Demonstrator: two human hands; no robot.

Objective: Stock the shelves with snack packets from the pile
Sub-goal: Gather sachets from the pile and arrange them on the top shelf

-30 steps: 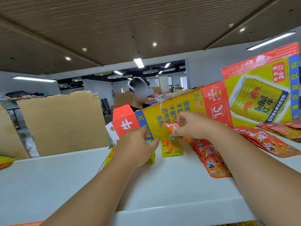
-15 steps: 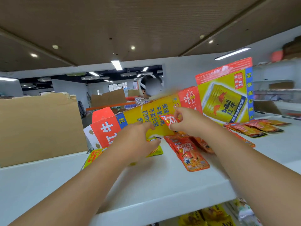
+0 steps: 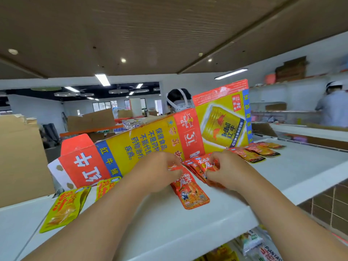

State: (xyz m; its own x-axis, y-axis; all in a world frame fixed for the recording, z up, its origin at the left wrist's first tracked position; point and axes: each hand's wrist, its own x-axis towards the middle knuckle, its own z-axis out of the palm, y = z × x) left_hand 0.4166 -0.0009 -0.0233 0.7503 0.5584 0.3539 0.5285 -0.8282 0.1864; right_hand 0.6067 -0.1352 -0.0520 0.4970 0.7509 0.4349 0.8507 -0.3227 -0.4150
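The red snack packets (image 3: 202, 167) form a fanned bunch on the white shelf (image 3: 169, 232), at the centre of the view. The lowest packet of the bunch lies flat, with its bottom edge toward 5 o'clock.

Left hand (image 3: 160, 174): at 9 o'clock of the bunch. Grip closed, fingertips curled onto the upper left edge of the packets.

Right hand (image 3: 226, 171): at 3 o'clock of the bunch. Grip closed on the same bunch, thumb and fingers pinching its right edges.

Both forearms enter from 6 o'clock.

Yellow snack packets (image 3: 64, 210) lie on the shelf at 8 o'clock, well apart from the bunch. A row of orange-red packets (image 3: 259, 151) lies at 2 o'clock.

A flattened drink carton (image 3: 143, 146) stands on edge at 12 o'clock, just behind the hands. Its can-printed panel (image 3: 222, 119) rises at 1 o'clock. Plain brown cardboard (image 3: 18, 157) stands at 9 o'clock, far left.

More packets (image 3: 252, 242) show on a lower shelf at 5 o'clock.

A person wearing a headset (image 3: 178, 100) is behind the carton. A second person (image 3: 335, 108), blurred, is at 2 o'clock.
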